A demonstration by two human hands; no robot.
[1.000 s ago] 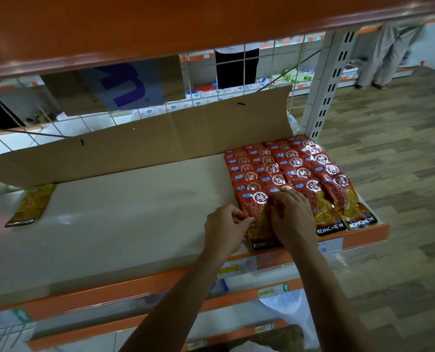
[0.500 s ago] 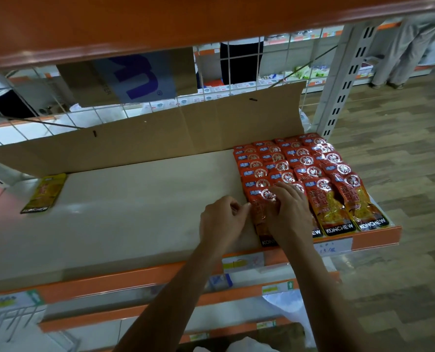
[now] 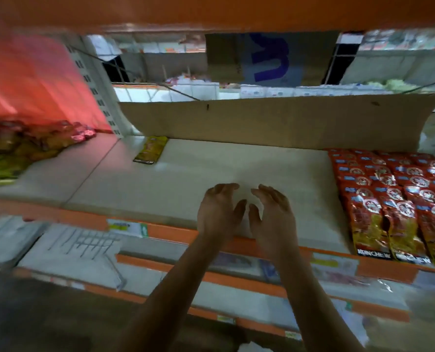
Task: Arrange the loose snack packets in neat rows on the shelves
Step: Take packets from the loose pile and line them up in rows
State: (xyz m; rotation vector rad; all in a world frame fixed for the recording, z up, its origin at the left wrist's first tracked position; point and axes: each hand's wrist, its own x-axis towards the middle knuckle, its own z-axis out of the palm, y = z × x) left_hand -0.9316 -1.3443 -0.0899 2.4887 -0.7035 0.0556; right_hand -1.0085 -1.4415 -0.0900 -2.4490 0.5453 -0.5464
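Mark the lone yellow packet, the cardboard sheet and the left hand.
yellow packet (image 3: 150,149): head view, middle of its face.
cardboard sheet (image 3: 262,123): head view, centre of its front face.
left hand (image 3: 217,212): head view, back of the hand.

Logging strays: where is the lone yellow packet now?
In the head view the yellow packet lies at the back of the shelf, left of centre, by the cardboard sheet's left end, far from the red packets on the right.

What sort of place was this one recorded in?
Most likely a shop or supermarket aisle: identical red snack packets laid in rows, price tags fixed along the shelf's orange front edge, and more stocked shelving visible through the back.
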